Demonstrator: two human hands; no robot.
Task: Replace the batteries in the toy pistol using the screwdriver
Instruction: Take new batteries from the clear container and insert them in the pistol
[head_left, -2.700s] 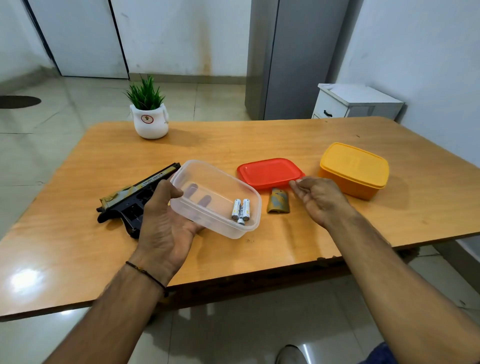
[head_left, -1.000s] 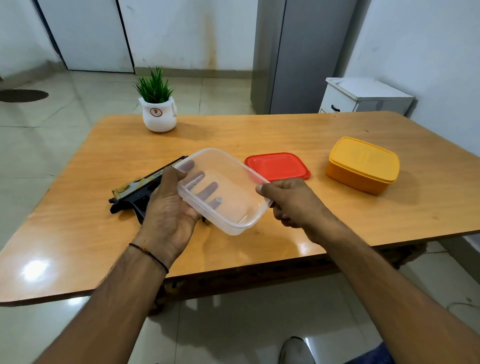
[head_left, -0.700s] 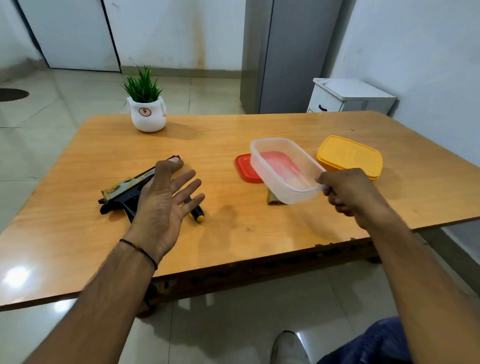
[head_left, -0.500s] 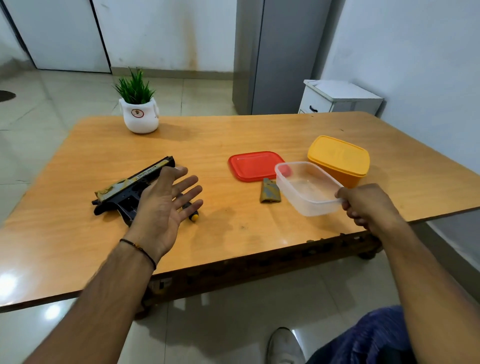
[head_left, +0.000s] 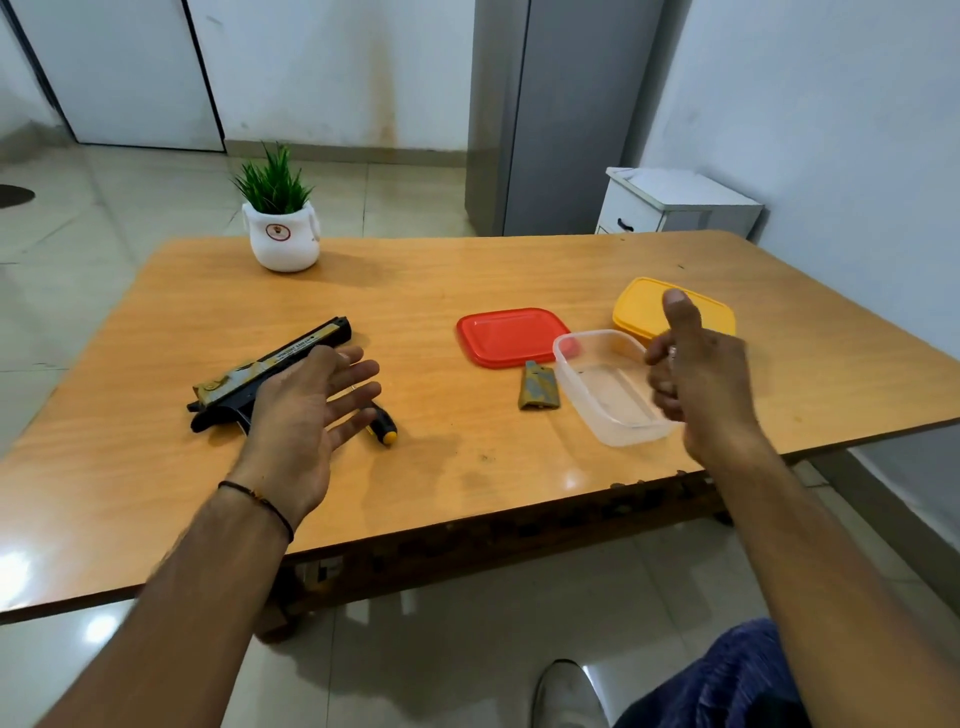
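1. Firstly, we saw the toy pistol lying flat on the table at the left. Its grip was hidden under our left hand, whose fingers were spread straight and held nothing.
2. Just right of those fingers lay the screwdriver.
3. Further right lay a red lid, a small camouflage cover and a clear tub.
4. Our right hand hung over the tub, thumb up, fingers curled and blurred; we could not tell whether they held anything.

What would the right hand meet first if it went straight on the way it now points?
Probably the yellow lidded plastic box, lying directly beyond the right hand; its height is unclear, so it might pass over.
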